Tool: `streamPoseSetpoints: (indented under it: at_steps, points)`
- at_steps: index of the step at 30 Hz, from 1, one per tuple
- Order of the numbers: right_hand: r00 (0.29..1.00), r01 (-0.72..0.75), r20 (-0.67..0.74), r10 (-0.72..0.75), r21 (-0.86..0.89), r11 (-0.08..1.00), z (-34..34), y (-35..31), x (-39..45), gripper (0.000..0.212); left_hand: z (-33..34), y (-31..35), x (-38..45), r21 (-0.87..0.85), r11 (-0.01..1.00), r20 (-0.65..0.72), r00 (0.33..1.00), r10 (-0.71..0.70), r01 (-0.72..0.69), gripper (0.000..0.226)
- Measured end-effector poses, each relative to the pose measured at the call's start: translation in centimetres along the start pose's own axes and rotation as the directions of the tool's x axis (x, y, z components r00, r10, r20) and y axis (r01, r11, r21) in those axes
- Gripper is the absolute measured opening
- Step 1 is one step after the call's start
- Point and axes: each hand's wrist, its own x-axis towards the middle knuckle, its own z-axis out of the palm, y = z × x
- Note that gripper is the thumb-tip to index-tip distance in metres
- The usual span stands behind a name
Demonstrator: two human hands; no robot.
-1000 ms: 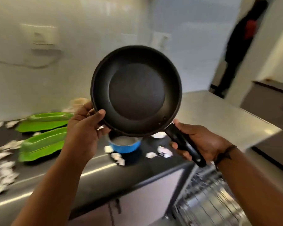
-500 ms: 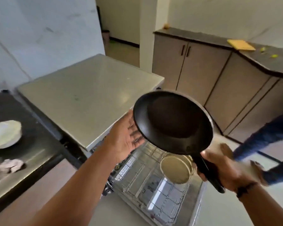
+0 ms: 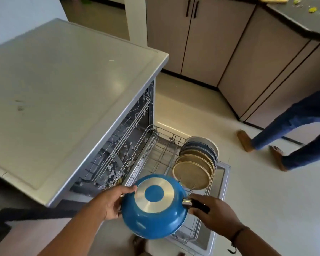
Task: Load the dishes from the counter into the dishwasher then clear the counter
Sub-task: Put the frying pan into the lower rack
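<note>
Blue pan (image 3: 154, 207) upside down at lower centre, above the pulled-out wire rack (image 3: 161, 154). Gripped by left hand (image 3: 109, 202) at the rim, right hand (image 3: 210, 212) curled round the black handle (image 3: 199, 205). Upright plates (image 3: 196, 163) just beyond; dishwasher (image 3: 63, 93) at left.

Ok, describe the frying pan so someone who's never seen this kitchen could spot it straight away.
Find the open dishwasher and its pulled-out lower rack. Over the rack's near end, the left hand and right hand hold a frying pan bottom-up. Unlike the racked plates, it is blue with a silver ring.
</note>
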Motion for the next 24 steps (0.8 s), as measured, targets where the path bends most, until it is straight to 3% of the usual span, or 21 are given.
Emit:
streamPoseSetpoints:
  at_steps: [6,9,13,18,21,24]
  points:
    - [0.995,-0.052,0.077,0.060,-0.108,0.993,6.0,-0.3,7.6,0.039,-1.7,0.3,8.6,0.044,0.987,-0.083,0.984,0.157,-0.154,0.029]
    - [0.992,-0.062,0.101,0.073,-0.112,0.992,11.0,2.0,12.7,0.042,-2.4,0.3,15.7,0.010,0.986,-0.114,0.980,0.164,-0.164,0.029]
    - [0.987,-0.101,0.116,0.112,-0.100,0.990,17.0,4.6,18.2,0.037,-2.7,0.2,23.4,-0.011,0.986,-0.187,0.969,0.162,-0.167,0.007]
    - [0.990,-0.061,0.115,0.076,-0.130,0.990,22.0,5.3,23.1,0.035,-5.6,-0.4,31.6,0.022,0.990,-0.318,0.938,0.138,-0.138,0.048]
    - [0.988,-0.036,0.142,0.058,-0.155,0.987,23.8,5.4,24.9,0.034,-5.4,-0.2,33.0,0.089,0.976,-0.379,0.899,0.219,-0.200,0.046]
    - [0.985,-0.054,0.151,0.077,-0.153,0.987,24.6,6.0,26.2,0.032,-5.5,-0.3,34.3,0.165,0.956,-0.384,0.878,0.287,-0.241,0.061]
